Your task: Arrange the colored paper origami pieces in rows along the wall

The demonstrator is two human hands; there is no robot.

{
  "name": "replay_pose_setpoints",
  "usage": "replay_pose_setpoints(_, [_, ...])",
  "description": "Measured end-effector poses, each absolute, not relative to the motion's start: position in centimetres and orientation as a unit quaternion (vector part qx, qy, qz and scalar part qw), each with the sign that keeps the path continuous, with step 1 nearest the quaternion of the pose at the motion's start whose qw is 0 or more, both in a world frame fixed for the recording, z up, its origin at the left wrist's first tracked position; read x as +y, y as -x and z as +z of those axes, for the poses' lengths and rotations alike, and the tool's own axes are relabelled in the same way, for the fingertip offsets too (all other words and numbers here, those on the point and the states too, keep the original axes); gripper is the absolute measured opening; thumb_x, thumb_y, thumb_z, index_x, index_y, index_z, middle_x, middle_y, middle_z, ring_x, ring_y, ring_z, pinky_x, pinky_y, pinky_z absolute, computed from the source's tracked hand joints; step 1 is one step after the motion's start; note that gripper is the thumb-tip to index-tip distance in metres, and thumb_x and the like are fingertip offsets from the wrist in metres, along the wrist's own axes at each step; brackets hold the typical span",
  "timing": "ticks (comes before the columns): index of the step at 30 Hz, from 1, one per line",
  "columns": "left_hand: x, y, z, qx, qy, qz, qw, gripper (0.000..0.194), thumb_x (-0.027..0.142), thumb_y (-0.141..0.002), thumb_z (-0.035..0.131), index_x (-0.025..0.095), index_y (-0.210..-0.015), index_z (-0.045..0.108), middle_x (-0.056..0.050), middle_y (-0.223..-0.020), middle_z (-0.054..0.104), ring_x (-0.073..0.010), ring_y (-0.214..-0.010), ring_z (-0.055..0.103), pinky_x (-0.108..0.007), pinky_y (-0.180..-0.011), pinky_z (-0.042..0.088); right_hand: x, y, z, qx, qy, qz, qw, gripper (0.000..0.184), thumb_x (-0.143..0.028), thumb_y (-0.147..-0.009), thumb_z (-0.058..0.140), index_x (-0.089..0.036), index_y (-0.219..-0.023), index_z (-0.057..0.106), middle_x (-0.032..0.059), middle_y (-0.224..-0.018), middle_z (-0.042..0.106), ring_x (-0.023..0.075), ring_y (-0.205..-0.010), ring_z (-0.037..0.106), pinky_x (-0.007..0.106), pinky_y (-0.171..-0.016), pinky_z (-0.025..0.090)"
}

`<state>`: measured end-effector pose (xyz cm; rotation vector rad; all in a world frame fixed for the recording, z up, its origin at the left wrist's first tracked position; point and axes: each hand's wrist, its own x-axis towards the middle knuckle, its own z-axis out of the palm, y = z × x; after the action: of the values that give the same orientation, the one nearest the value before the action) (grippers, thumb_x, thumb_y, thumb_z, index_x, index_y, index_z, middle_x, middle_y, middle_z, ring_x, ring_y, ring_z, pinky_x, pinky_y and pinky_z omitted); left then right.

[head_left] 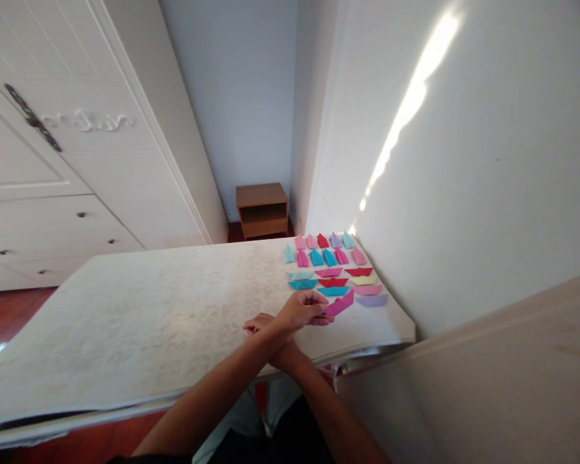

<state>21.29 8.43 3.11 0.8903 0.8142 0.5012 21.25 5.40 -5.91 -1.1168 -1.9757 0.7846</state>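
A magenta folded paper boat [340, 304] is pinched between the thumb and fingers of my left hand [305, 308], held just above the right part of the table. My right hand [258, 321] lies low over the table, crossed beneath my left forearm and partly hidden by it. Its visible fingers look loosely apart, with nothing seen in them. Beyond the held boat sit rows of paper boats, among them a blue boat [333, 291], a red boat [333, 282], a yellow boat [365, 280] and a lavender boat [372, 300].
Farther back on the white patterned table [149, 309] stand two rows of other folded paper pieces [316, 257] in pink, blue, red and lavender. A wall [464, 193] borders the table's right side. A white wardrobe [125, 129] and a small brown cabinet [262, 194] stand past the far edge.
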Motion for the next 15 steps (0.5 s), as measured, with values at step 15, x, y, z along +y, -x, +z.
replay_pose_setpoints(15, [10.8, -24.3, 1.0, 0.476, -0.607, 0.085, 0.631, 0.009, 0.004, -0.077, 0.053, 0.01, -0.082, 0.057, 0.001, -0.062, 0.056, -0.0095, -0.05, 0.058, -0.019, -0.045, 0.048, 5.6, -20.4, -7.5, -0.779, 0.486, 0.215, 0.334, 0.034, -0.005, -0.08, 0.05, -0.01, -0.112, 0.061, 0.0136, -0.113, 0.062, 0.0236, -0.108, 0.056, 0.037, -0.101, 0.04])
